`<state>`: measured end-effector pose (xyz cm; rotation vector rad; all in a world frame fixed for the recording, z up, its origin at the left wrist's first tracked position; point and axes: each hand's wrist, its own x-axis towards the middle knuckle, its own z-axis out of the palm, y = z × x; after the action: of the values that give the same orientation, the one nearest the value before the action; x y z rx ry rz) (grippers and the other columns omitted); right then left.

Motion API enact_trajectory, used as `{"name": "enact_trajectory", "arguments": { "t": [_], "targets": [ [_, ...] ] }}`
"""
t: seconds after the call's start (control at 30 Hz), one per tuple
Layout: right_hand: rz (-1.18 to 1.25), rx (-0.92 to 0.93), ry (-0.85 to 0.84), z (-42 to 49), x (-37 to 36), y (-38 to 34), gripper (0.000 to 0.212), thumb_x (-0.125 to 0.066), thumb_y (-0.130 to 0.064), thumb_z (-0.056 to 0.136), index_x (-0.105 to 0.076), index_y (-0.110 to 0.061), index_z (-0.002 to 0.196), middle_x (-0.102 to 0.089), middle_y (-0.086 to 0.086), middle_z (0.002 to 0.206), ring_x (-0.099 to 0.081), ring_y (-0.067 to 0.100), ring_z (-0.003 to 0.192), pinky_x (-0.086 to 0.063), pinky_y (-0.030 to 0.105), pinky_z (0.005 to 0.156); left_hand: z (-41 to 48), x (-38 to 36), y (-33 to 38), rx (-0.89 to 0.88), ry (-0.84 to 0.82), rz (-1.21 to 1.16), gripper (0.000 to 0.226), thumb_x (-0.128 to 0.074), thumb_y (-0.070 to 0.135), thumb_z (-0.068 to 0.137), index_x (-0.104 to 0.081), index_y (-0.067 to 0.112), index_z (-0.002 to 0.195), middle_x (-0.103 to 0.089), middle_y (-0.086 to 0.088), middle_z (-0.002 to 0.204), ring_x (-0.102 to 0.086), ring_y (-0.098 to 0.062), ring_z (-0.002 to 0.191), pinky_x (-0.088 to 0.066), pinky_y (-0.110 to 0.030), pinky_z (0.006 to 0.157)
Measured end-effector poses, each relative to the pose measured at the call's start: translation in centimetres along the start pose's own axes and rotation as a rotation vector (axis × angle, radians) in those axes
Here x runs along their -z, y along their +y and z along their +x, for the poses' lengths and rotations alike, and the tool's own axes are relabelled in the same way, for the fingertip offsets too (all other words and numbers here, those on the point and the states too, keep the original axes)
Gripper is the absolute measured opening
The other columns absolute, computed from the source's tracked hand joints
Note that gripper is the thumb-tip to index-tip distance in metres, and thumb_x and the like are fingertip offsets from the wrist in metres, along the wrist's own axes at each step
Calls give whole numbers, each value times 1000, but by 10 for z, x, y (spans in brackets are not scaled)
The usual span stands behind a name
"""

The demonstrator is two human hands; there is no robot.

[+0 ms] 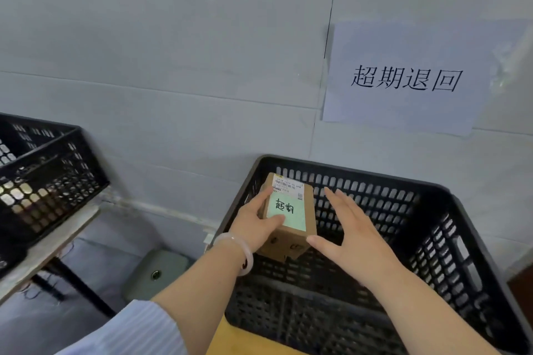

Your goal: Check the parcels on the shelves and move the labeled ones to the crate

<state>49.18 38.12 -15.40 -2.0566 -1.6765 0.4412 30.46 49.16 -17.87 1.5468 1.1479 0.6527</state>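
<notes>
A small brown cardboard parcel [297, 235] with a white shipping label and a green handwritten note on top is held over the left part of a black slotted plastic crate [432, 228]. My left hand [256, 225] grips the parcel's left side, thumb on the green note. My right hand [349, 228] is just right of the parcel with fingers spread, thumb close to the box's near corner; I cannot tell whether it touches. The crate's bottom looks bare.
A white paper sign with Chinese writing [403, 81] hangs on the wall above the crate. A second black crate [43, 181] sits on a low table at the left. A grey stool [157, 271] stands on the floor between them.
</notes>
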Motion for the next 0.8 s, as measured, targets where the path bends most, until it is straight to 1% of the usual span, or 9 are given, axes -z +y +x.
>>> {"name": "enact_trajectory", "arguments": {
  "t": [0.1, 0.17, 0.37, 0.5, 0.6, 0.63, 0.7, 0.77, 0.8],
  "targets": [
    [9, -24, -63, 25, -10, 16, 93, -57, -68, 80, 4, -51, 148, 6, -19, 160, 2, 6, 147, -15, 40, 120, 29, -8, -13, 59, -12, 78, 66, -67, 24, 91, -35, 45, 146, -48, 15, 139, -46, -5, 121, -45, -23, 97],
    [25, -40, -104, 41, -18, 28, 91, -56, -69, 81, 4, -53, 147, 7, -20, 160, 2, 7, 148, -17, 42, 120, 48, -11, -17, 94, -21, 129, 67, -66, 27, 91, -34, 48, 146, -52, 11, 140, -51, -8, 117, -49, -25, 90],
    [78, -55, -166, 85, -33, 47, 86, -52, -69, 83, 0, -52, 148, 5, -20, 160, 2, 8, 148, -17, 45, 119, 97, -17, -27, 151, -69, 217, 65, -63, 27, 93, -32, 48, 146, -56, 8, 134, -57, -11, 110, -49, -17, 71],
    [156, -69, -197, 90, -42, 57, 79, -48, -68, 85, -4, -53, 149, 3, -22, 160, 2, 3, 147, -14, 43, 120, 108, -16, -39, 194, -66, 265, 60, -53, 20, 99, -29, 45, 148, -54, 12, 123, -57, -4, 97, -48, -14, 66],
    [221, -94, -203, 91, -44, 63, 76, -43, -70, 84, -6, -54, 148, 1, -22, 160, 1, 1, 146, -15, 42, 120, 110, -17, -46, 221, -47, 342, 56, -48, 17, 101, -33, 46, 146, -51, 9, 129, -58, -3, 92, -50, -15, 66],
    [238, -97, -194, 92, -44, 63, 76, -42, -71, 83, -6, -54, 148, 0, -22, 160, 0, 1, 146, -16, 43, 120, 109, -18, -47, 223, -33, 356, 54, -47, 17, 102, -35, 45, 146, -49, 8, 132, -58, -3, 93, -50, -15, 66],
    [253, -94, -179, 92, -44, 64, 75, -41, -72, 84, -6, -55, 148, -2, -22, 160, -1, 1, 146, -18, 43, 120, 108, -20, -48, 207, -16, 390, 52, -46, 15, 101, -37, 42, 145, -44, 6, 141, -55, -3, 103, -50, -16, 75],
    [249, -88, -180, 91, -44, 64, 74, -41, -71, 84, -6, -55, 147, -2, -22, 160, -1, 1, 146, -18, 43, 120, 105, -23, -46, 131, -16, 510, 55, -46, 14, 101, -33, 40, 148, -29, 5, 154, -45, -7, 123, -48, -19, 91],
    [252, -87, -181, 90, -44, 64, 74, -41, -71, 84, -6, -55, 147, -2, -22, 160, -1, 1, 146, -19, 43, 120, 103, -25, -43, 74, -11, 615, 56, -46, 17, 101, -30, 40, 149, -20, 6, 159, -36, -11, 136, -44, -26, 103]
  ]
}}
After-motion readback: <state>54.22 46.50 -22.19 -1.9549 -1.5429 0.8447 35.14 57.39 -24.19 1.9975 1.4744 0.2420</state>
